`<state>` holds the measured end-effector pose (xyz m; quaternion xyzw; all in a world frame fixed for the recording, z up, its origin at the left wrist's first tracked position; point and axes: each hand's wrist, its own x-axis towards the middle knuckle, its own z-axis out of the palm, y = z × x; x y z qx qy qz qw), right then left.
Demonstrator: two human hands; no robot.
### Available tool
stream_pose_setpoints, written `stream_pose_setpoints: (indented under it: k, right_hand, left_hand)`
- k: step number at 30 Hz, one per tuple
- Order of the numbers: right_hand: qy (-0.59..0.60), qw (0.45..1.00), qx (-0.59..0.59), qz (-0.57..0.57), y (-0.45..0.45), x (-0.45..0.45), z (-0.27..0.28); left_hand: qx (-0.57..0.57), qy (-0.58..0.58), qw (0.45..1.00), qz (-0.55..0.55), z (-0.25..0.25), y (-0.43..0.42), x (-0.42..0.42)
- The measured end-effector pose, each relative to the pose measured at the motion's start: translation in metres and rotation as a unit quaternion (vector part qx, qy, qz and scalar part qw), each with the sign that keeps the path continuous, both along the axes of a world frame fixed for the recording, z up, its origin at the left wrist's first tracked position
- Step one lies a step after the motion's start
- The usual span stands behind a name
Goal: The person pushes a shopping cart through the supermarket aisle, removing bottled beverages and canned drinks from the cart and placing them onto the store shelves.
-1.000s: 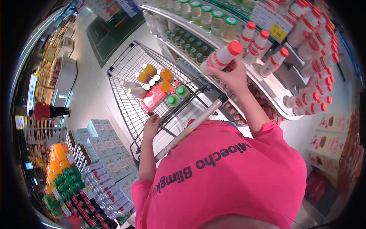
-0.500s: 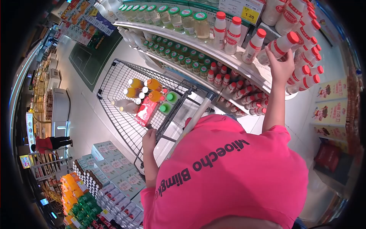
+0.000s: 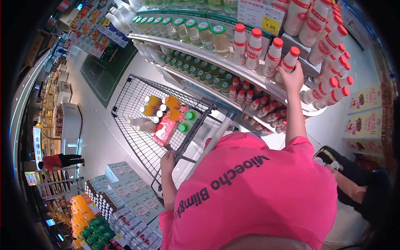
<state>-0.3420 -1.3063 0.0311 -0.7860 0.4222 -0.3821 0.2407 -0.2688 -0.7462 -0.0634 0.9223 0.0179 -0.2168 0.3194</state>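
My right hand (image 3: 293,78) is closed around a white bottle with a red cap (image 3: 288,62), which stands at the shelf edge beside a row of similar red-capped bottles (image 3: 253,50). My left hand (image 3: 168,161) is at the near side of the shopping cart (image 3: 137,85), its fingers curled by the rim; whether they grip it I cannot make out. In the cart lie orange drink bottles (image 3: 172,102), green-capped bottles (image 3: 190,116), a red and white packet (image 3: 165,131) and pale bottles.
Green-lidded jars (image 3: 204,33) line the shelf left of the bottles, under a price sign (image 3: 262,16). Stacked cartons (image 3: 129,183) and drink cans stand at lower left. Another person (image 3: 352,187) is close on my right; a person in red (image 3: 52,161) is farther off.
My right hand has brought the bottle from over the cart to the shelf, then left beside the row. Another person has appeared on the right.
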Motion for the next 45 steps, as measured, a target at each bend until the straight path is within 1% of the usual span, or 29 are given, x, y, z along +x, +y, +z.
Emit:
stream_pose_setpoints:
  k: [2,3,6,7,10,13,14,16,18,19,20,22,23,26,28,30,31,32,34,37,38,39,41,42,43,45]
  right_hand:
    - [0.004,1.0,-0.005,0.026,0.004,0.002,0.001]
    - [0.006,0.999,-0.007,0.038,0.006,0.003,0.0]
    - [-0.016,0.999,-0.022,0.037,0.018,0.01,-0.003]
    - [-0.01,0.999,-0.044,0.028,0.019,0.01,-0.007]
    - [-0.002,0.999,-0.046,0.011,0.019,0.013,-0.014]
    - [-0.165,0.984,-0.042,0.047,0.023,0.014,-0.025]
    - [-0.193,0.977,-0.069,0.053,0.028,0.014,-0.026]
    - [-0.142,0.976,-0.163,0.013,0.041,0.012,-0.014]
    - [-0.164,0.95,-0.266,0.004,0.054,0.013,-0.009]
    - [-0.182,0.94,-0.282,0.051,0.062,0.014,-0.006]
    - [-0.232,0.931,-0.259,0.113,0.074,0.018,-0.005]
    - [-0.184,0.924,-0.218,0.255,0.104,0.022,0.01]
    - [-0.187,0.913,-0.179,0.317,0.119,0.031,0.015]
    - [-0.16,0.852,-0.033,0.498,0.158,0.061,0.02]
    - [-0.149,0.798,-0.009,0.584,0.178,0.089,0.013]
    - [-0.066,0.757,0.047,0.648,0.2,0.111,0.011]
    - [-0.037,0.729,0.053,0.682,0.213,0.119,0.017]
    - [0.024,0.702,0.1,0.705,0.229,0.127,0.023]
    - [0.089,0.659,0.053,0.745,0.261,0.147,0.021]
    - [0.202,0.591,-0.068,0.778,0.306,0.17,-0.021]
    - [0.246,0.571,-0.079,0.779,0.317,0.173,-0.036]
    - [0.289,0.551,-0.091,0.778,0.321,0.172,-0.048]
    - [0.393,0.445,-0.16,0.788,0.317,0.163,-0.053]
    - [0.387,0.463,-0.121,0.788,0.321,0.158,-0.081]
    - [0.396,0.462,-0.109,0.786,0.322,0.157,-0.092]
    - [0.387,0.467,-0.113,0.787,0.32,0.159,-0.086]
  left_hand:
    - [-0.006,0.005,1.0,0.007,-0.005,0.003,0.001]
    - [-0.019,-0.013,1.0,-0.002,-0.004,0.002,0.0]
    - [-0.006,-0.012,1.0,0.002,-0.001,-0.002,-0.001]
    - [0.001,-0.013,1.0,-0.001,0.0,-0.003,-0.001]
    - [0.015,-0.011,1.0,-0.01,0.001,-0.004,-0.001]
    - [0.025,-0.002,1.0,-0.008,0.007,-0.006,-0.001]
    - [0.018,-0.032,0.999,-0.034,0.006,-0.005,-0.002]
    - [0.028,-0.022,0.999,-0.023,0.022,-0.014,-0.005]
    - [0.064,-0.034,0.997,-0.031,0.019,-0.014,-0.004]
    - [0.06,-0.019,0.998,-0.017,0.018,-0.013,-0.004]
    - [0.064,-0.027,0.997,-0.019,0.019,-0.014,-0.004]
    - [0.074,-0.041,0.996,-0.03,0.022,-0.017,-0.005]
    - [0.078,-0.069,0.994,-0.04,0.022,-0.018,-0.006]
    - [0.111,-0.088,0.989,-0.046,0.023,-0.02,-0.007]
    - [0.102,-0.096,0.988,-0.058,0.017,-0.016,-0.008]
    - [0.098,-0.088,0.99,-0.059,0.018,-0.016,-0.006]
    - [0.093,-0.077,0.991,-0.053,0.022,-0.017,-0.006]
    - [0.089,-0.062,0.993,-0.048,0.021,-0.016,-0.005]
    - [0.088,-0.046,0.994,-0.043,0.018,-0.014,-0.003]
    - [0.099,-0.024,0.994,-0.037,0.021,-0.015,-0.002]
    - [0.108,-0.009,0.993,-0.035,0.022,-0.016,-0.001]
    - [0.098,-0.018,0.995,-0.032,0.017,-0.015,-0.002]
    - [0.093,-0.022,0.995,-0.032,0.017,-0.014,-0.001]
    - [0.095,-0.016,0.995,-0.033,0.022,-0.016,-0.002]
    - [0.101,-0.007,0.995,-0.025,0.025,-0.018,-0.005]
    - [0.108,-0.018,0.994,-0.026,0.023,-0.02,-0.005]
